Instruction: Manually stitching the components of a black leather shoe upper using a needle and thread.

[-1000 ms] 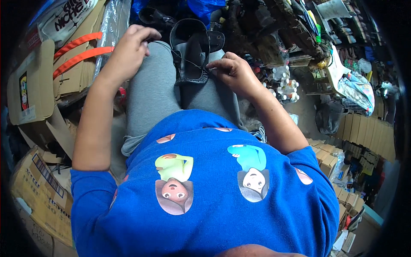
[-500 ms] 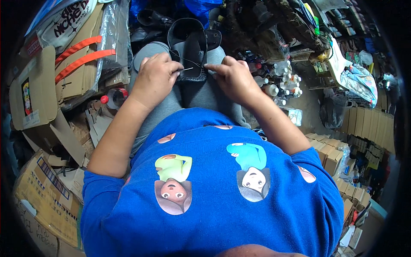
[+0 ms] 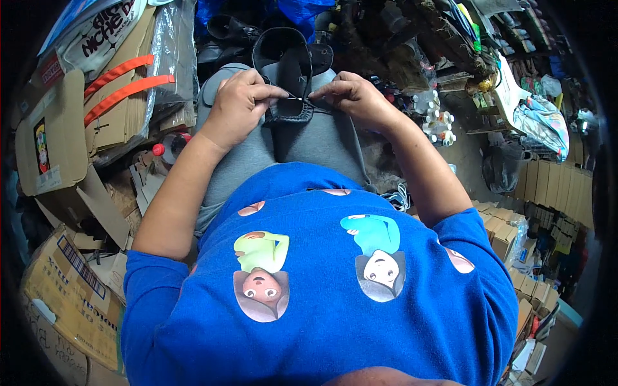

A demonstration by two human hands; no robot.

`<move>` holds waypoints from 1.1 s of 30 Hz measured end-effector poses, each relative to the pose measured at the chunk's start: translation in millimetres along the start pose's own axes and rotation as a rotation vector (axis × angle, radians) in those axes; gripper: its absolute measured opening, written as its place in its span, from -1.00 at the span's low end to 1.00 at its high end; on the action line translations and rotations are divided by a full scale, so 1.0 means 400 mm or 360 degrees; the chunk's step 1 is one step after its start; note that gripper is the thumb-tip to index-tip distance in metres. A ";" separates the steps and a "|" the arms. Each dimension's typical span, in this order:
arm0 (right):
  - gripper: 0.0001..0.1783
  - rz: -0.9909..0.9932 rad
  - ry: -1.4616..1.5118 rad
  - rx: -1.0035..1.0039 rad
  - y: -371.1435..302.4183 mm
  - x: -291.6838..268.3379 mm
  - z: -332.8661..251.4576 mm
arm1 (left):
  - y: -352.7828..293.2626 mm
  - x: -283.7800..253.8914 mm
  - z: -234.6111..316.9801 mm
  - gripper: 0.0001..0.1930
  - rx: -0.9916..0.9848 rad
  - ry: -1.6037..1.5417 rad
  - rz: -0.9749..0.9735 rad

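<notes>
A black shoe with a strap loop and a puckered, stitched near edge rests across my thighs. My left hand is closed in a pinch at the left of the shoe, its fingertips on a thin pale needle above the opening. On the other side, my right hand pinches close to the needle's other end, at the shoe's right edge. What its fingertips grip is too small to make out. Dark thread runs near the fingers.
Cardboard boxes and orange straps stand at the left, with a red-capped bottle beside my left forearm. Several small bottles stand at the right. More black footwear lies beyond my knees.
My left hand has brought the needle rightward, toward the right hand. My right hand has shifted slightly up and its fingers have drawn together; the shoe stays in place.
</notes>
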State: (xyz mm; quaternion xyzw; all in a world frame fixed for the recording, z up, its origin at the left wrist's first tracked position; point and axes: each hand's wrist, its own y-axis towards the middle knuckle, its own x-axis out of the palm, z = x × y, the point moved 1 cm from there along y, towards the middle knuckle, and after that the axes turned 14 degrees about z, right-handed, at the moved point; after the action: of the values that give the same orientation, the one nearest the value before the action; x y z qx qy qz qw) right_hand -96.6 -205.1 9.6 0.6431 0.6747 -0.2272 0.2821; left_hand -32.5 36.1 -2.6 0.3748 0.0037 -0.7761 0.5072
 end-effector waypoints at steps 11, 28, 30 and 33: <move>-0.67 -0.0185 0.0143 0.0115 0.037 -0.006 0.028 | 0.006 0.015 -0.008 -0.79 0.0017 0.0223 -0.0068; -0.67 -0.0300 0.0421 0.0222 0.041 -0.008 0.031 | 0.015 0.032 -0.006 -0.84 0.0034 0.0230 -0.0144; -0.68 -0.0326 0.0427 0.0198 0.044 -0.006 0.031 | 0.038 0.042 -0.011 -0.84 0.0023 0.0143 -0.0168; -0.67 -0.0321 0.0358 0.0119 0.046 -0.008 0.027 | 0.045 0.028 0.009 -0.85 0.0105 0.0130 -0.0193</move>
State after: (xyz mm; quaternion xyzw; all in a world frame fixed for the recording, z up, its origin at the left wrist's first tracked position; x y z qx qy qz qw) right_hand -77.5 -213.3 4.8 0.6035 0.7543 -0.2058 0.1563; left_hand -22.7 17.3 0.4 0.4217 0.0214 -0.7891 0.4461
